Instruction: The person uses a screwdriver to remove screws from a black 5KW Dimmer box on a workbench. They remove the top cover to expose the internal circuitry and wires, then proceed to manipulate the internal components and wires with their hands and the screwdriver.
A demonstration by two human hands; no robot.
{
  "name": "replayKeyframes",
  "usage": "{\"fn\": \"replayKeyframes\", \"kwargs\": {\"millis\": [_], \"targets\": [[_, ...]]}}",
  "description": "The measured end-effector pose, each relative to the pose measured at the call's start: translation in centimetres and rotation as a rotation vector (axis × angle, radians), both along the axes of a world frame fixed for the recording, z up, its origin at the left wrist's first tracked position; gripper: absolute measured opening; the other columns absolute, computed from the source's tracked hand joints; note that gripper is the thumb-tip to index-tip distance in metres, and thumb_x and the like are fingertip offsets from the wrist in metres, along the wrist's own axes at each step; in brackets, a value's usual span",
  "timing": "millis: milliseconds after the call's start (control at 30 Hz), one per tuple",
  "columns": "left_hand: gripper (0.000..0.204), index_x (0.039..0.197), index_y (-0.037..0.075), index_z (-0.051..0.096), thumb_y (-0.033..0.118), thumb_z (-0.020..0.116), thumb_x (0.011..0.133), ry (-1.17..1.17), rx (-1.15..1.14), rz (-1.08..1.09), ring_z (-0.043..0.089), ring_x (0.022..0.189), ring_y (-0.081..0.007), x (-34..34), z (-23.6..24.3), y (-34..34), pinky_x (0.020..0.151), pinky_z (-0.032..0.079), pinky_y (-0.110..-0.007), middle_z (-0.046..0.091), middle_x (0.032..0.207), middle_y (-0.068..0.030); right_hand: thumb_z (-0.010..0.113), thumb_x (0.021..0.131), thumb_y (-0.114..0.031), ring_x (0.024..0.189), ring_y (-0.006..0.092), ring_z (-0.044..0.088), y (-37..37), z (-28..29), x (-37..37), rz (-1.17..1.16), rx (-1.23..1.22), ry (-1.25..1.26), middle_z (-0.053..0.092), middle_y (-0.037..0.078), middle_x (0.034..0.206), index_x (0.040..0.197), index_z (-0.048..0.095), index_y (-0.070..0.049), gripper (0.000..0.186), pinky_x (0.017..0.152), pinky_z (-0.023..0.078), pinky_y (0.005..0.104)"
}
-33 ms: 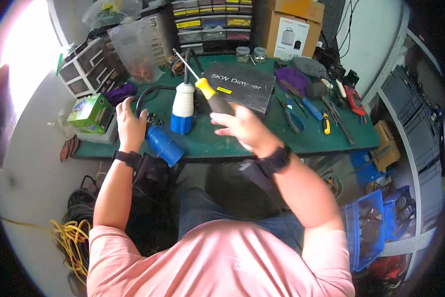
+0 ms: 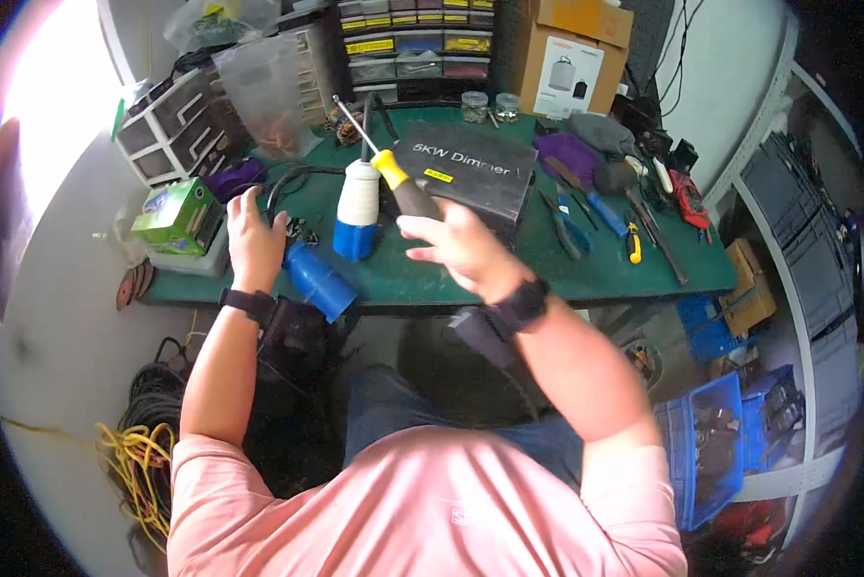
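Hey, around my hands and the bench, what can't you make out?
Handle end of the screwdriver: head view, covered by the right hand.
Anything under the left hand: head view, hidden by the hand itself.
Small bits beside the left hand: head view, too small to identify.
Contents of the drawer cabinet: head view, too small and unclear.

On the workbench [image 2: 403,281], the plug [image 2: 357,197] sits left of the box [image 2: 489,188]. The housing [image 2: 318,282] lies left of the plug, at the front edge. Pliers [image 2: 570,233] lie right of the box; the drawer cabinet [image 2: 419,43] and carton [image 2: 574,67] stand behind it.
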State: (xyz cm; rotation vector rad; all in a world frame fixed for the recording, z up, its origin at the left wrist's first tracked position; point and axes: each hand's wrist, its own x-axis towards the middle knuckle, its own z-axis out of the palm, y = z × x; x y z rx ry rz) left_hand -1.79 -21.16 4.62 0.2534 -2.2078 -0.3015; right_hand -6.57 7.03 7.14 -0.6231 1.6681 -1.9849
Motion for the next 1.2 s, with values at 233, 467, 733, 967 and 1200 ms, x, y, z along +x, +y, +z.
{"fn": "replayKeyframes", "kwargs": {"millis": [233, 467, 733, 967, 1200], "targets": [[0.037, 0.101, 0.002, 0.059, 0.010, 0.073, 0.067, -0.102, -0.225, -0.082, 0.053, 0.100, -0.0350, 1.1, 1.4, 0.0, 0.085, 0.046, -0.042, 0.054, 0.104, -0.0168, 0.066, 0.084, -0.024, 0.078, 0.0092, 0.055, -4.2, -1.9, 1.6, -0.213, -0.051, 0.017, 0.060, 0.001, 0.090, 0.106, 0.059, -0.002, 0.031, 0.065, 0.046, 0.0254], [0.034, 0.098, -0.002, 0.059, 0.019, 0.072, 0.074, -0.253, -0.108, -0.373, 0.056, 0.097, -0.0374, 0.2, 6.4, 3.6, 0.089, 0.044, -0.041, 0.058, 0.101, -0.0208, 0.065, 0.088, -0.027, 0.076, 0.0080, 0.054, 4.6, -1.6, 5.1, -0.356, -0.081, 0.128, 0.055, -0.001, 0.087, 0.106, 0.056, -0.004, 0.030, 0.066, 0.049, 0.0228], [0.074, 0.114, -0.008, 0.053, 0.044, 0.077, 0.067, -0.684, 0.094, -0.243, 0.061, 0.101, -0.0343, -6.1, 3.9, 5.3, 0.087, 0.048, -0.038, 0.062, 0.108, -0.0244, 0.067, 0.087, -0.022, 0.071, 0.0092, 0.048, 9.7, -3.9, 4.0, -0.769, 0.059, 0.338, 0.054, 0.000, 0.080, 0.100, 0.055, 0.000, 0.028, 0.064, 0.042, 0.0265], [0.049, 0.095, -0.002, 0.064, 0.038, 0.075, 0.068, -0.764, 0.170, -0.333, 0.066, 0.079, -0.0262, -8.8, 2.1, 5.4, 0.074, 0.051, -0.036, 0.068, 0.087, -0.0150, 0.065, 0.088, -0.023, 0.069, 0.0072, 0.046, 11.7, -3.4, 5.7, -0.677, 0.020, 0.332, 0.052, -0.002, 0.078, 0.104, 0.054, -0.001, 0.030, 0.060, 0.039, 0.0238], [0.042, 0.103, 0.007, 0.062, 0.043, 0.062, 0.082, -0.761, 0.837, -0.478, 0.063, 0.071, -0.0147, -7.1, 7.5, 9.0, 0.062, 0.050, -0.032, 0.065, 0.087, -0.0032, 0.067, 0.087, -0.022, 0.073, 0.0092, 0.048, 14.5, -4.5, 7.5, -0.682, 0.030, 0.308, 0.052, 0.001, 0.086, 0.110, 0.051, 0.000, 0.036, 0.064, 0.042, 0.0257]]}}
